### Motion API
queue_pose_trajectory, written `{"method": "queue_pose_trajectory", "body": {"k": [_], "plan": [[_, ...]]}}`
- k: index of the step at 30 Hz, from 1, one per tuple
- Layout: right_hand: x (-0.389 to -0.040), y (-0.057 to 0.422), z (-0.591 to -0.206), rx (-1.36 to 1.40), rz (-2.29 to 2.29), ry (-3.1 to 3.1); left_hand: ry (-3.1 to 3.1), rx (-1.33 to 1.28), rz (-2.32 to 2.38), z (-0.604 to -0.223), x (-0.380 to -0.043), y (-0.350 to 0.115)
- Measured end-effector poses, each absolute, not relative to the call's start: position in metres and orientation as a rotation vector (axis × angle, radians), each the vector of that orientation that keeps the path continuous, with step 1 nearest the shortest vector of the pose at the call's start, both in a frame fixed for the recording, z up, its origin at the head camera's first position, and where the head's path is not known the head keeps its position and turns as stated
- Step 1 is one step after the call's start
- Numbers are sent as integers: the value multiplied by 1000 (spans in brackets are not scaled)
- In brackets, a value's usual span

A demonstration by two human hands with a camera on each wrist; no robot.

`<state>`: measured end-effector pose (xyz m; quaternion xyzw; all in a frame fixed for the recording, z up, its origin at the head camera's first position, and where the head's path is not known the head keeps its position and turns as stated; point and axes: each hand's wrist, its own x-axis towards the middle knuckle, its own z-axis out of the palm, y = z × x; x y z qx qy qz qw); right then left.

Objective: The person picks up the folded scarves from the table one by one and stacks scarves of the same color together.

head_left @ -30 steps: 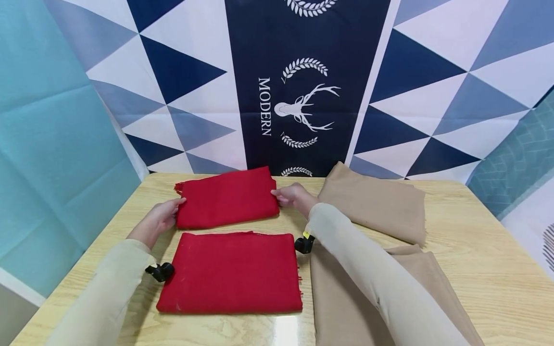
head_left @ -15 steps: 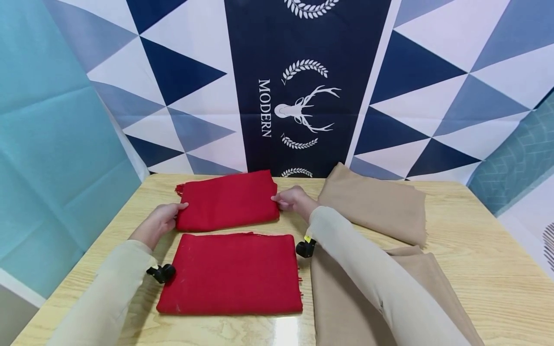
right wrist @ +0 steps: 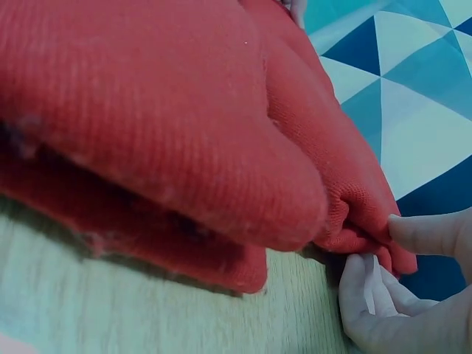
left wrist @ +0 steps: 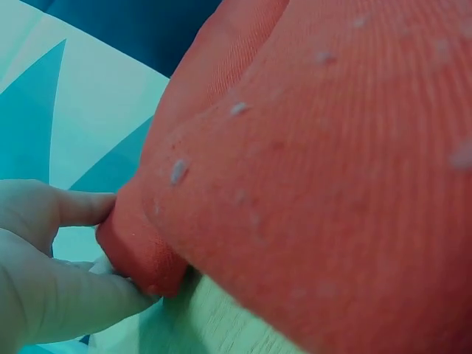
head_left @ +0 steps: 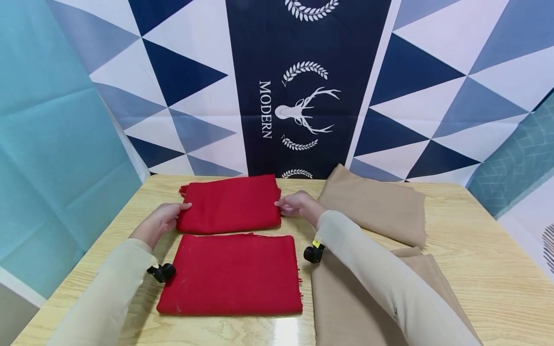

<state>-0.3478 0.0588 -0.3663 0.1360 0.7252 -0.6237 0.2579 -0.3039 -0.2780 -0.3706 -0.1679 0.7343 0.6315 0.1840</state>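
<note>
A folded red cloth (head_left: 231, 204) lies at the back of the table, a loose fringe at its far left corner. My left hand (head_left: 162, 218) pinches its left edge, thumb and fingers on either side of the folded layers in the left wrist view. At the opposite edge my right hand (head_left: 300, 205) pinches the cloth; the right wrist view shows the fabric puckering between thumb and fingers. A second folded red cloth (head_left: 231, 276) lies flat just in front, between my forearms, with short threads along its right side.
Right of the red cloths, a folded beige cloth (head_left: 374, 206) lies at the back. A larger beige cloth (head_left: 346, 302) lies in front of it, partly under my right forearm. A patterned fabric backdrop (head_left: 303, 96) hangs behind the wooden table (head_left: 467, 240).
The back red cloth has shifted slightly toward me and to the right, both hands moving with it while keeping their pinch. The front red cloth and beige cloths stay put.
</note>
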Motion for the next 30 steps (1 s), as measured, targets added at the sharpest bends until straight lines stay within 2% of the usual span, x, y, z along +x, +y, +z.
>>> {"method": "queue_pose_trajectory", "body": {"k": [8,16,22,25,28,30], "plan": [[-355,55,-369,413,-1747,1913,2198,-438,1616,-369,-308,-280],[-378,53,-392,400,-1789,1908,2051,-456,1754,-372,-312,-278],[-341,48,-353,457,-1777,1932,1933,-462,1858,-373,-312,-276],[-341,48,-351,463,-1792,1890,1866,-474,1913,-372,-312,-277],[-357,48,-368,442,-1804,1862,1820,-492,1940,-371,-312,-279],[-388,52,-400,410,-1804,1839,1812,-489,1940,-370,-312,-281]]}}
